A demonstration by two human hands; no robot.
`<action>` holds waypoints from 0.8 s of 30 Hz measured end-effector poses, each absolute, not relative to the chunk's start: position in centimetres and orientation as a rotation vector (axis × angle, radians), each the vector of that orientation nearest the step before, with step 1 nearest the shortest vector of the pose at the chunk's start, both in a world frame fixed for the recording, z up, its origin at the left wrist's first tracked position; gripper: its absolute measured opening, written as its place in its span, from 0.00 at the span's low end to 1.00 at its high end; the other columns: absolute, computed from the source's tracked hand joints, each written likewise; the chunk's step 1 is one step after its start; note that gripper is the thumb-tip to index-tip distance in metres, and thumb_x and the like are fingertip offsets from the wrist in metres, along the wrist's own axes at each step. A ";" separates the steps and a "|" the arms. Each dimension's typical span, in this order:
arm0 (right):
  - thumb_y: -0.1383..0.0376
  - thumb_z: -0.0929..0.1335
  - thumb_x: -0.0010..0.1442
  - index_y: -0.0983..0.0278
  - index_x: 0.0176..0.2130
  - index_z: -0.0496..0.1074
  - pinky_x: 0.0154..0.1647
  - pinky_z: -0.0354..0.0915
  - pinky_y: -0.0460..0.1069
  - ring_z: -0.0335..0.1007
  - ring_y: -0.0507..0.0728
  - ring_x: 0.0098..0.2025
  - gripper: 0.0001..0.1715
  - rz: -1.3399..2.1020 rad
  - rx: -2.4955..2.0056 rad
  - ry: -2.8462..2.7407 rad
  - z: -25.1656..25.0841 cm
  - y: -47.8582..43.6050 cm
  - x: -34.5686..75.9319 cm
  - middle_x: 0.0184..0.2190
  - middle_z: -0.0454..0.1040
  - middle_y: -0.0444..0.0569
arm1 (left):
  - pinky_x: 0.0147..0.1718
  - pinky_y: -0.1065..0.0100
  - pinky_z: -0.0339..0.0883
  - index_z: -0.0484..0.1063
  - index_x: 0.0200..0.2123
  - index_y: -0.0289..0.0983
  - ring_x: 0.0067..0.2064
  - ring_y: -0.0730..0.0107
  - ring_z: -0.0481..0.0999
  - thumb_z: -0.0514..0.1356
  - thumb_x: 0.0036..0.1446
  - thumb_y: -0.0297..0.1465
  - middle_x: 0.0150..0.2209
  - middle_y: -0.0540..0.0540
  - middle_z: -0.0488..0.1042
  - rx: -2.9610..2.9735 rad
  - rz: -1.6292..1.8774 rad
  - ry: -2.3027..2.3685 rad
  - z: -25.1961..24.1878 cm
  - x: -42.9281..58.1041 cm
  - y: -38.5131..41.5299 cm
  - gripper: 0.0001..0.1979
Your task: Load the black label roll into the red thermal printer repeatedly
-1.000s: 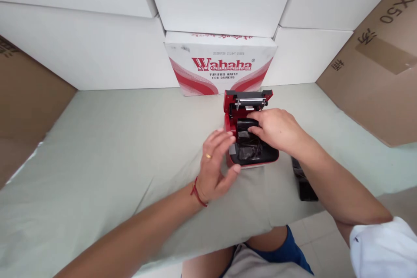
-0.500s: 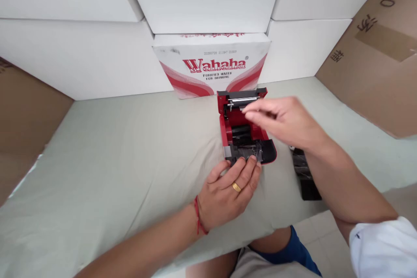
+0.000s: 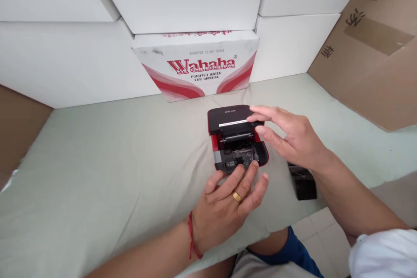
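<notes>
A small red and black device (image 3: 233,119) sits near the middle of the cloth, its black lid partly lowered over the red body. A roller shows under the lid's front edge, and crinkled clear film (image 3: 244,155) lies on the front part. My left hand (image 3: 228,202), with a gold ring, has its fingers spread, and some fingertips touch the device's front edge and the film. At the lid's right side, my right hand (image 3: 288,134) is open, its fingertips at the lid's edge.
A Wahaha carton (image 3: 198,69) stands behind the device, against white boxes (image 3: 192,0). Brown cartons stand at the left (image 3: 19,126) and right (image 3: 365,69). A black item in shiny wrap (image 3: 302,181) lies near the right forearm on the greenish cloth (image 3: 97,160).
The lid has swung down toward the front from upright. My right hand has moved slightly down with its fingers more spread. My left hand's fingers have spread apart, and the view has shifted.
</notes>
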State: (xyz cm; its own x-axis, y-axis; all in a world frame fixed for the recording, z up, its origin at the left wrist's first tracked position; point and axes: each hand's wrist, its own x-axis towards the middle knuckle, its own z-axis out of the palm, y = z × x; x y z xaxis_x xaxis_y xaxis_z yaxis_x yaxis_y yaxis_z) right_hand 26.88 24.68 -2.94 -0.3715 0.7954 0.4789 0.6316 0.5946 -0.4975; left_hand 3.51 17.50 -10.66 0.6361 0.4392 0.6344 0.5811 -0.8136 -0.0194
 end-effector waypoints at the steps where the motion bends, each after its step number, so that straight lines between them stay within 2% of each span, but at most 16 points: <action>1: 0.63 0.66 0.78 0.58 0.68 0.72 0.62 0.76 0.56 0.83 0.59 0.58 0.22 0.300 -1.125 -2.157 -3.0 24.0 27.1 0.54 0.87 0.50 | 0.63 0.59 0.58 0.78 0.63 0.42 0.62 0.62 0.73 0.62 0.69 0.26 0.63 0.49 0.83 -2.645 -0.946 -0.838 -10.6 3.5 17.5 0.22; 5: 0.70 0.65 0.76 0.60 0.62 0.76 0.68 0.75 0.61 0.84 0.59 0.56 0.20 0.220 -1.086 -2.310 -3.8 22.6 27.4 0.53 0.87 0.51 | 0.60 0.57 0.58 0.80 0.60 0.43 0.60 0.60 0.73 0.61 0.68 0.25 0.60 0.49 0.85 -2.663 -0.951 -0.843 -10.2 3.6 17.5 0.20; 9: 0.73 0.64 0.75 0.64 0.58 0.78 0.68 0.75 0.62 0.85 0.60 0.52 0.19 0.098 -1.102 -2.401 -3.9 22.0 27.1 0.49 0.87 0.55 | 0.53 0.58 0.59 0.82 0.60 0.42 0.54 0.59 0.72 0.61 0.68 0.24 0.63 0.52 0.83 -2.632 -0.879 -0.858 -10.3 3.7 17.0 0.20; 13: 0.73 0.65 0.72 0.63 0.56 0.79 0.57 0.78 0.57 0.84 0.61 0.51 0.19 0.117 -1.239 -2.482 -3.0 21.6 26.7 0.47 0.86 0.55 | 0.47 0.56 0.58 0.82 0.61 0.39 0.47 0.59 0.69 0.60 0.69 0.25 0.63 0.53 0.83 -2.607 -0.836 -0.895 -10.3 3.7 16.6 0.20; 16: 0.71 0.65 0.71 0.62 0.53 0.81 0.49 0.78 0.54 0.84 0.61 0.47 0.18 0.130 -1.334 -2.509 -2.6 21.6 26.5 0.45 0.86 0.55 | 0.45 0.56 0.58 0.81 0.62 0.37 0.45 0.59 0.69 0.61 0.69 0.24 0.62 0.50 0.84 -2.639 -0.846 -0.878 -10.2 3.6 16.7 0.21; 20: 0.71 0.64 0.72 0.65 0.52 0.82 0.45 0.77 0.54 0.85 0.61 0.46 0.18 0.086 -1.357 -2.493 -2.9 21.6 26.0 0.43 0.87 0.55 | 0.44 0.55 0.59 0.80 0.61 0.36 0.44 0.59 0.71 0.61 0.67 0.24 0.60 0.46 0.85 -2.664 -0.893 -0.860 -9.8 3.5 17.1 0.21; 22: 0.71 0.64 0.73 0.65 0.52 0.82 0.46 0.78 0.54 0.86 0.61 0.47 0.18 0.040 -1.347 -2.417 -3.7 21.5 25.7 0.43 0.88 0.55 | 0.45 0.55 0.60 0.80 0.60 0.36 0.44 0.59 0.73 0.62 0.66 0.24 0.57 0.45 0.86 -2.690 -0.927 -0.880 -9.6 3.5 17.2 0.21; 24: 0.71 0.64 0.74 0.65 0.54 0.80 0.53 0.79 0.55 0.86 0.60 0.50 0.17 -0.012 -1.286 -2.309 -4.7 21.1 25.6 0.47 0.88 0.55 | 0.45 0.55 0.62 0.76 0.64 0.38 0.45 0.58 0.75 0.62 0.65 0.24 0.56 0.44 0.87 -2.736 -0.994 -0.922 -9.4 3.3 17.2 0.24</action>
State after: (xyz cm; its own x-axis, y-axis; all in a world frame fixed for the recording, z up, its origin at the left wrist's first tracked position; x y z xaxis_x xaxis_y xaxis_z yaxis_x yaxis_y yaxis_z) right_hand 25.60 21.11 -4.73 -0.4333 0.7963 0.4221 0.8007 0.5551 -0.2254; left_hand 3.33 17.21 -9.39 0.6064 0.5116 0.6088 0.5687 -0.8141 0.1177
